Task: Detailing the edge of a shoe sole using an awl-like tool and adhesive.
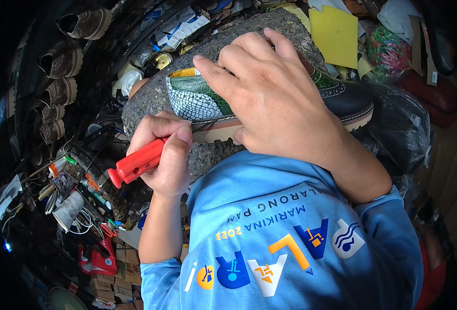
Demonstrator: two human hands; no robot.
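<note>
My left hand (162,152) is closed round a red-handled awl (136,163). Its working end is at the seam between upper and sole near the heel of a shoe (195,98), mostly hidden by my thumb and fingers. The shoe lies on its side, with a white scale-patterned heel, green textured sides, a dark toe and a pale sole. Across its middle my right hand (272,95) grips it, fingers over the far side and thumb near the sole. A rough grey stone block (151,98) bears the shoe.
Brown shoes (63,58) stand in a row at the left. A yellow sheet (334,36) lies beyond the block. Clear plastic (399,129) bunches near the toe. Tools, a white cup (69,211) and a red pouch (99,258) clutter the lower left.
</note>
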